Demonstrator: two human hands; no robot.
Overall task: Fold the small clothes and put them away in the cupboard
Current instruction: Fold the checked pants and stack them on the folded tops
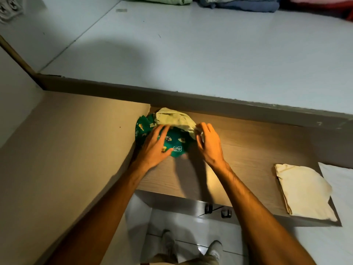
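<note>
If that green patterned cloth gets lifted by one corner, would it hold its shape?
Probably not. The green patterned cloth lies rumpled, so it looks soft and would likely droop. It seems thin, so likely light. The pale cloth lying on it might slide off.

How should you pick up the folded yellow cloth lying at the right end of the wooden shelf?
Probably pinch the folded yellow cloth at its long left edge, where the stacked layers show, coming from the left with the right hand, nearer it. It lies flat with bare wooden shelf on that side, so fingers can slide under all the layers together.
</note>
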